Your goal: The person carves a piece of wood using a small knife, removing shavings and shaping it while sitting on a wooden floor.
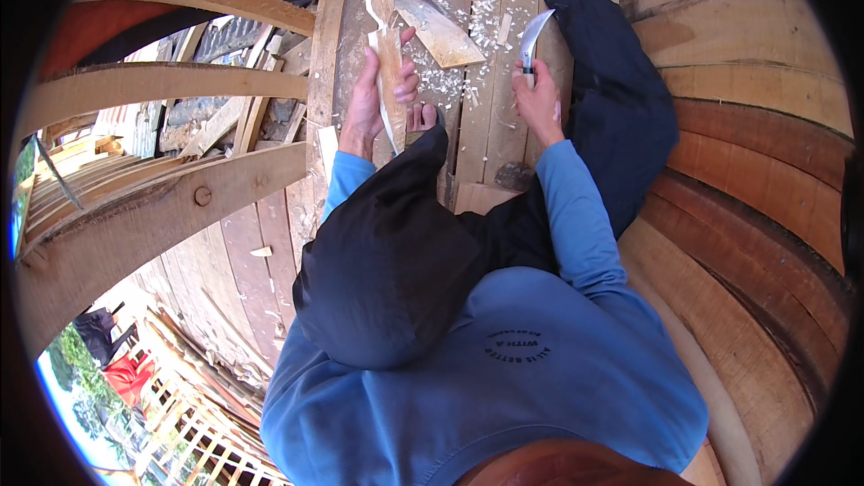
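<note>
My left hand (364, 106) is closed round a long, narrow strip of wood (388, 58), its thumb along one side and its fingers on the other. The strip runs up past the top edge of the head view, and its lower end tapers to a point near my bent left knee. In my right hand (542, 106) is a curved knife (536, 34), gripped by its handle. Its pale blade points upward and bends to the right, well apart from the wood. Between the two hands, a flat wedge-shaped offcut (439, 29) lies on the planks.
Pale shavings (495, 9) are scattered over the plank floor (468, 139). Curved board walls (756, 148) rise on the right. Thick wooden ribs (162, 207) cross the left side, with stacked boards and scrap timber beyond them. My right leg (621, 108) stretches forward.
</note>
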`<state>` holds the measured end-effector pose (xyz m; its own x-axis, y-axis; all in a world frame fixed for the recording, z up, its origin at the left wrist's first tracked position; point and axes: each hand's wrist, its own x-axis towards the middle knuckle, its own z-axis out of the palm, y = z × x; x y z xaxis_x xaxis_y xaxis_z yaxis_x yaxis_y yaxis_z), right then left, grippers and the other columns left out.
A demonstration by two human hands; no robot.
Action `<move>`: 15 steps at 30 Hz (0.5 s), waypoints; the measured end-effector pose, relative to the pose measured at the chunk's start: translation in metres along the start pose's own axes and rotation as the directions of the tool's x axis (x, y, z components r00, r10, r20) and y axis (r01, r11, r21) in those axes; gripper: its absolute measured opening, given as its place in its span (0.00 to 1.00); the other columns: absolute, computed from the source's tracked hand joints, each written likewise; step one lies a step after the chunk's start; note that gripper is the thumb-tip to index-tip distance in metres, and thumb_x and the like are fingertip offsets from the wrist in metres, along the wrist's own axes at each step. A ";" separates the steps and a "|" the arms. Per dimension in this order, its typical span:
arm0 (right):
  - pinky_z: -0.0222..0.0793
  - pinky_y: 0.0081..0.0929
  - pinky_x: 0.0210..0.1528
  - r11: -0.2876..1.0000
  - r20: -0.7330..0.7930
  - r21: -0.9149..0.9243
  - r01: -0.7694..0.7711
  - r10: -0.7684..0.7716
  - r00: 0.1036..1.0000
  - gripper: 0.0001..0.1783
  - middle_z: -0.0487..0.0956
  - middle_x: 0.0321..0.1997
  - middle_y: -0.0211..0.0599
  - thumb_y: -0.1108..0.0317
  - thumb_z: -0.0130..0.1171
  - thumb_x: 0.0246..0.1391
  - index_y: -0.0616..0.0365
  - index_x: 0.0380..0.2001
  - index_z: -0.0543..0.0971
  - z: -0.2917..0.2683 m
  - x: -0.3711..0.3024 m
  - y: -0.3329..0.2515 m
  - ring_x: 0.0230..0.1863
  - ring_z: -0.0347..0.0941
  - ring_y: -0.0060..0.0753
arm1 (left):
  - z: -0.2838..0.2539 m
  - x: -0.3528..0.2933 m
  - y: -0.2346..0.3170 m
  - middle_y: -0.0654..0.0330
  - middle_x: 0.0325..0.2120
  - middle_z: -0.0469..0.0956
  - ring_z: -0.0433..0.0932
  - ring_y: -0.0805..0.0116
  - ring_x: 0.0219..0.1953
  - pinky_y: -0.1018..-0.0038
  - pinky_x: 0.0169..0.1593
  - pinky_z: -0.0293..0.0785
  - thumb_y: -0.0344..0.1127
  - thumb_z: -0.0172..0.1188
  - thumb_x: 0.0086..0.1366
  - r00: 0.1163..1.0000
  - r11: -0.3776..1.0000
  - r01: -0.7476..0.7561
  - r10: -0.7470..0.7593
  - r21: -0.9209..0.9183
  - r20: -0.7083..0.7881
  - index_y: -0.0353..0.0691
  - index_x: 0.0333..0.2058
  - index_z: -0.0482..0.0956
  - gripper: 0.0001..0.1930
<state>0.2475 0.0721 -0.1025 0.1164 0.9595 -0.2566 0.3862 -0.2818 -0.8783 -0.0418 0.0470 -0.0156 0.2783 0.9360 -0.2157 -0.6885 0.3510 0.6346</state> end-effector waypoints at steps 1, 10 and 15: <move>0.73 0.40 0.52 1.000 0.000 -0.006 -0.001 0.001 1.000 0.16 0.85 0.42 0.49 0.62 0.61 0.59 0.54 0.49 0.80 0.000 0.000 -0.001 0.47 0.82 0.50 | 0.002 -0.001 0.001 0.64 0.32 0.69 0.64 0.77 0.27 0.80 0.29 0.64 0.71 0.41 0.73 1.000 0.999 -0.003 0.003 0.032 -0.004 0.36 0.74 0.51 0.47; 0.73 0.42 0.52 0.999 0.006 -0.042 -0.028 0.028 1.000 0.19 0.84 0.43 0.52 0.60 0.60 0.61 0.57 0.52 0.78 -0.003 -0.004 -0.011 0.48 0.82 0.53 | 0.000 -0.002 -0.001 0.62 0.35 0.72 0.67 0.76 0.27 0.79 0.28 0.66 0.70 0.40 0.74 0.996 0.994 0.059 -0.053 0.088 -0.069 0.36 0.73 0.55 0.45; 0.69 0.29 0.24 0.992 -0.081 -0.110 0.061 -0.070 0.994 0.22 0.79 0.28 0.34 0.61 0.56 0.67 0.57 0.61 0.74 0.005 0.005 0.012 0.22 0.73 0.26 | -0.002 -0.002 -0.001 0.62 0.34 0.72 0.67 0.76 0.27 0.79 0.28 0.66 0.69 0.38 0.75 0.997 0.995 0.060 -0.057 0.082 -0.044 0.35 0.73 0.55 0.44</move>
<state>0.2481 0.0737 -0.1163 0.1630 0.9734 -0.1611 0.4905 -0.2216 -0.8428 -0.0435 0.0445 -0.0175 0.2870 0.9149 -0.2839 -0.6132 0.4031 0.6793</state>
